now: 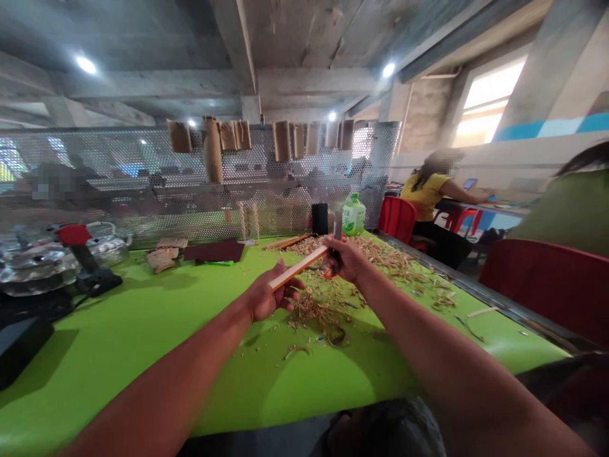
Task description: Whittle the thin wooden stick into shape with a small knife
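Note:
My left hand (269, 295) holds the near end of a pale wooden strip (301, 267), which lies across the palm with the fingers loosely curled under it. The strip slants up and away to my right hand (349, 259), whose fingers meet its far end. That same hand is closed round a utility knife (335, 263) with a black and orange handle; a grey part of it sticks up above the fingers. Under and behind both hands, curled wood shavings (311, 308) are scattered over the green tabletop (214, 374).
A green-labelled bottle (353, 214) and a black box-like object (320, 219) stand at the back. To the left are a dark red sheet (214, 252), crumpled brown paper (163, 255) and metal kettles (104, 244). A perforated metal screen (181, 209) borders the far edge. People sit at right.

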A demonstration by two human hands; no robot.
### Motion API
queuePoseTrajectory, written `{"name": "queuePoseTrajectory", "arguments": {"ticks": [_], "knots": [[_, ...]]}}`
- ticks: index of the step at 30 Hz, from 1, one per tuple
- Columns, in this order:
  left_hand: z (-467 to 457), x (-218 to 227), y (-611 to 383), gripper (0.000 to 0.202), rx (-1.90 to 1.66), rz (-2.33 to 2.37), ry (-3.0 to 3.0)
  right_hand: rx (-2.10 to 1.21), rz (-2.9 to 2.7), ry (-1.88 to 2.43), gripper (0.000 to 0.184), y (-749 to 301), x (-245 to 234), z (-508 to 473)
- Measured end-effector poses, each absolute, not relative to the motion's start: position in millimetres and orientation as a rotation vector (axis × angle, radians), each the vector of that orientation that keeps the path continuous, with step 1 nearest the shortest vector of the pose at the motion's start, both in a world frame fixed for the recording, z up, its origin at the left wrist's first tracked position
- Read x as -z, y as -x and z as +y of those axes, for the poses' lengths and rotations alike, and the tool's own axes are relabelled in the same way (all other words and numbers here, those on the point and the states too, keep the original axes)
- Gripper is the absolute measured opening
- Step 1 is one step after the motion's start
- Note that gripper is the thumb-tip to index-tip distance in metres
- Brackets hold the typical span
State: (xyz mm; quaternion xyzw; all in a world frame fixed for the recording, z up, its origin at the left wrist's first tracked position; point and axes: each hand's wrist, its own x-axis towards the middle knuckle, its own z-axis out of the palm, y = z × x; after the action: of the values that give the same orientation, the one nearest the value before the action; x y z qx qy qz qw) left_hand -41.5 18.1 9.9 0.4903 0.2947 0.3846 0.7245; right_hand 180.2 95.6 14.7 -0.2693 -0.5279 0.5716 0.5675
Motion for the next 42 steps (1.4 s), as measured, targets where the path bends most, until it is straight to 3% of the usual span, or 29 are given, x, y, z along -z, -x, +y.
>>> {"name": "queuePoseTrajectory", "arguments": {"ticks": [2, 9, 14, 18, 21, 25, 35, 42], "knots": [[16, -13, 46, 0.046, -0.737, 0.578, -1.098, -1.288, -1.238, 0.677, 0.035, -189, -13, 104], [10, -4, 35, 0.026, -0.616, 0.66, -1.199, -1.079, -1.363, 0.905, 0.038, -190, -2, 114], [8, -2, 23, 0.022, -0.833, 0.734, -1.047, -0.568, -1.521, 1.182, 0.046, -173, -1, 105], [12, -9, 25, 0.028, -1.046, 0.701, -0.928, -0.168, -1.743, 1.414, 0.036, -159, -2, 93], [16, -11, 26, 0.035, -1.14, 0.723, -0.897, -0.085, -1.998, 1.428, 0.026, -148, -5, 79], [16, -9, 24, 0.034, -1.181, 0.711, -0.949, 0.026, -2.249, 1.429, 0.032, -139, -6, 62], [14, -5, 21, 0.018, -1.166, 0.764, -1.069, 0.355, -2.304, 1.555, 0.03, -135, -7, 53], [8, -7, 15, 0.014, -1.14, 0.903, -1.092, 0.37, -2.324, 1.64, 0.031, -134, -7, 58]]}}
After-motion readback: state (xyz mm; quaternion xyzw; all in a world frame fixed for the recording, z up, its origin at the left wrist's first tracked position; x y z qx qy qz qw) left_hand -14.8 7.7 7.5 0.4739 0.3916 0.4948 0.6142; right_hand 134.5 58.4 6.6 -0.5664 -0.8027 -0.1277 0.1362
